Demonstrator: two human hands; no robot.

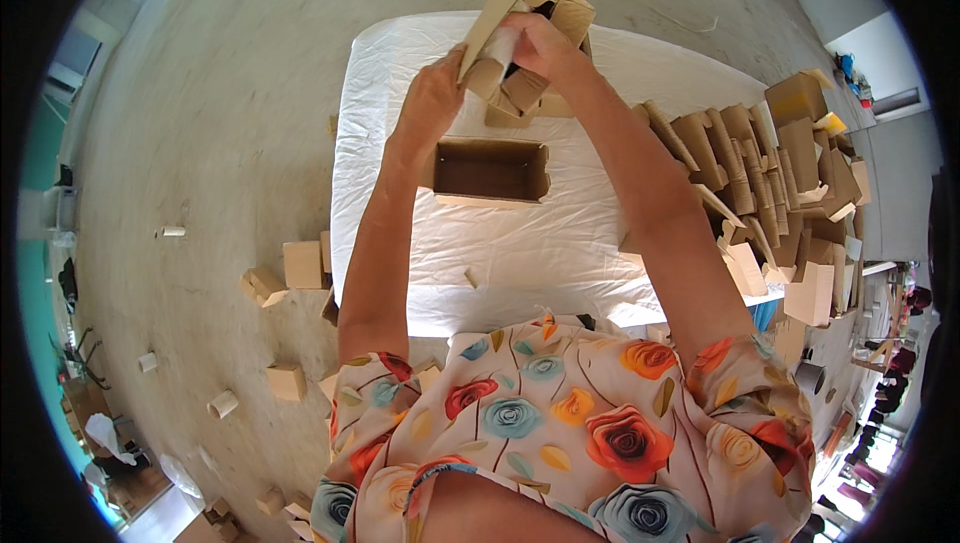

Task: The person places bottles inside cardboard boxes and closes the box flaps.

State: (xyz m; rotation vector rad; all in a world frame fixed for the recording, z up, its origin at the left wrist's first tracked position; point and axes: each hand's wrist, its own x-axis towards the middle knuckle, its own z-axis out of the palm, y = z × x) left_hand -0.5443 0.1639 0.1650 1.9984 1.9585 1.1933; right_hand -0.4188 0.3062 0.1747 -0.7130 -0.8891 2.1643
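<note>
At the far end of the white-covered table (385, 243), a brown cardboard box (575, 18) is held up, tilted, with its lid flap raised. My left hand (435, 93) grips the edge of that flap, thumb and fingers closed on the cardboard. My right hand (540, 43) reaches into the box mouth, fingers bent by a whitish item (500, 46); some dark stuff shows beside it. The fingertips are partly hidden, and what they pinch I cannot make out. Nearer me, an open cardboard box (490, 197) rests on the cloth, its inside facing up with nothing visible in it.
On the table's right side, many cardboard boxes (740, 158) stand packed in leaning rows. Small boxes (303, 265) lie on the floor to the left, with several pale cardboard tubes (222, 404) scattered farther off. A small scrap (471, 278) lies on the cloth.
</note>
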